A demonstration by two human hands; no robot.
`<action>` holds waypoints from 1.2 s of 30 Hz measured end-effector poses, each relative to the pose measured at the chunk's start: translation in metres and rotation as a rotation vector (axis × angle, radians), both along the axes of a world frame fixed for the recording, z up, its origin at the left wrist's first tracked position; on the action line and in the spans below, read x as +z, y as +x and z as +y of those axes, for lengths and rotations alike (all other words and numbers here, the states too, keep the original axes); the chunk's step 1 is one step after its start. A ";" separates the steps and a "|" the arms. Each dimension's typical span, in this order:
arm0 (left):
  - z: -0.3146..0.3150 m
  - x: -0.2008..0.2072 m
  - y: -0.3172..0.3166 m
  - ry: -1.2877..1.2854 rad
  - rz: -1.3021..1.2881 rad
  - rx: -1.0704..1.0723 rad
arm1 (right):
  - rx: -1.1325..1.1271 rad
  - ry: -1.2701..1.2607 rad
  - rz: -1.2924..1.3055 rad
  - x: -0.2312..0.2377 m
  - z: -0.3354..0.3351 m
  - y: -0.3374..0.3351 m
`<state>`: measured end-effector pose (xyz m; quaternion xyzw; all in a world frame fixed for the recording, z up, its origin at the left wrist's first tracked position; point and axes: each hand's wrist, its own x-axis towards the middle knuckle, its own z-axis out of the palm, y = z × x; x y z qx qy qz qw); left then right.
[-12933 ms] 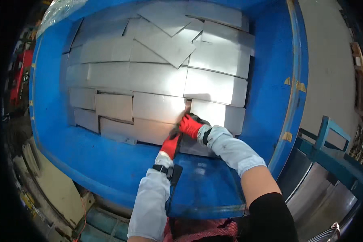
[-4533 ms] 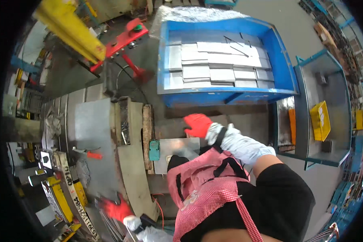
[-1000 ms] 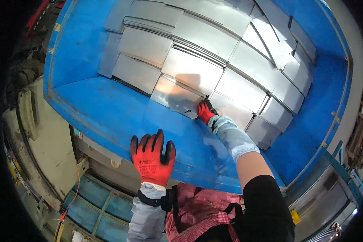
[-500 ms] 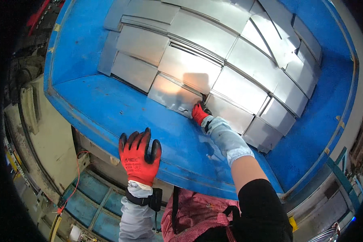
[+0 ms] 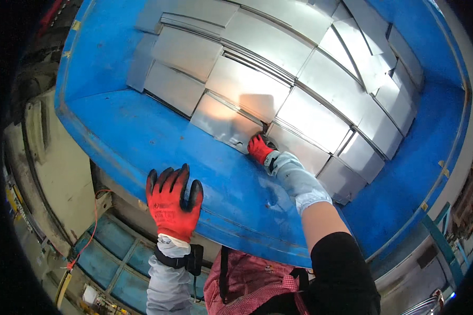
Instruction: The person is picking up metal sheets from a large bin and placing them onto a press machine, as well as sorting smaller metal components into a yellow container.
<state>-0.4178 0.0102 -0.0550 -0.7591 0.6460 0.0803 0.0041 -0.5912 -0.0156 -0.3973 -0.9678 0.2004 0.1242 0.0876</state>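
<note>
My left hand (image 5: pixel 173 205), in a red glove with black fingers, rests over the near rim of a blue bin (image 5: pixel 142 128), fingers stretched and a little apart, holding nothing. Inside the bin, flat silver metal sheets lie in stacked, overlapping rows. My right hand (image 5: pixel 259 148), gloved the same way, reaches to the near edge of the front row. Its fingers are curled at the corner of a metal sheet (image 5: pixel 222 119), beside the neighbouring stack (image 5: pixel 298 147). The glove and the sheet edges partly hide those fingertips.
The bin's blue walls surround the stacks, and some sheets (image 5: pixel 347 47) tilt at the far right. A pale machine panel (image 5: pixel 63 163) stands left of the bin. An orange cord (image 5: pixel 93 223) hangs near a teal slatted frame (image 5: pixel 105 245). A green metal bracket (image 5: pixel 444 239) is at the right.
My left hand sits slightly further left and higher in the picture, still outstretched. The right hand stays at the same sheet corner. The whole view has shifted a little.
</note>
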 end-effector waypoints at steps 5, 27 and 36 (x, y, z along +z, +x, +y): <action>0.002 -0.001 -0.001 0.005 -0.005 -0.003 | 0.012 -0.009 0.003 0.002 -0.002 0.005; -0.076 -0.201 -0.133 0.884 1.347 -0.213 | -0.165 0.186 -0.391 0.136 0.022 -0.090; -0.051 -0.263 -0.154 0.685 1.107 0.352 | -0.486 0.681 -0.522 0.236 0.019 -0.153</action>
